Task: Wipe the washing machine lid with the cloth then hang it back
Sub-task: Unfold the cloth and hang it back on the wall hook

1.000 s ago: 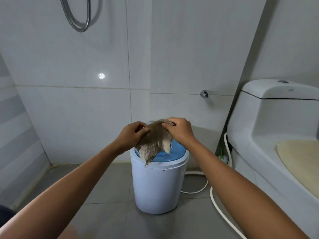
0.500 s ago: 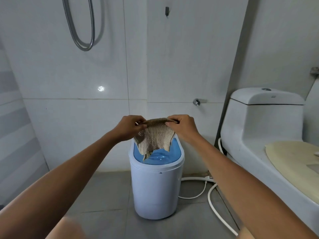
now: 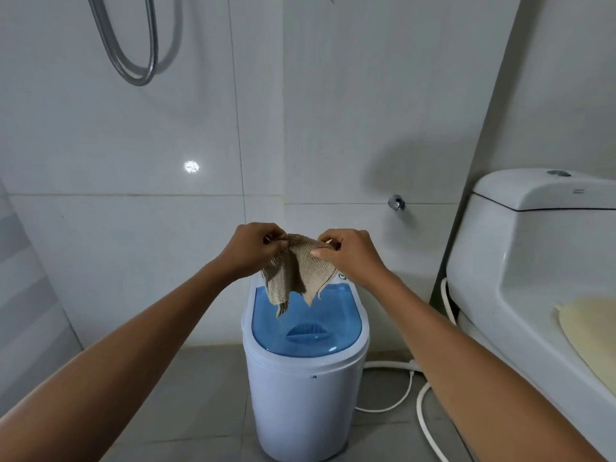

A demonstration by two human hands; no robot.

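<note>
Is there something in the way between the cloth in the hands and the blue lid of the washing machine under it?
Nothing visible. The cloth hangs from the left hand and right hand above the blue lid, whose top is bare.

I can read no text, number or brand here. There is a small dark mark on my toilet tank lid (image 3: 577, 191) and another on the front of the washing machine (image 3: 313, 377), both too small to make out.

A single head-worn wide-angle camera looks forward and down from standing height, near the small washing machine (image 3: 305, 388), facing the tiled wall (image 3: 350, 128).
</note>
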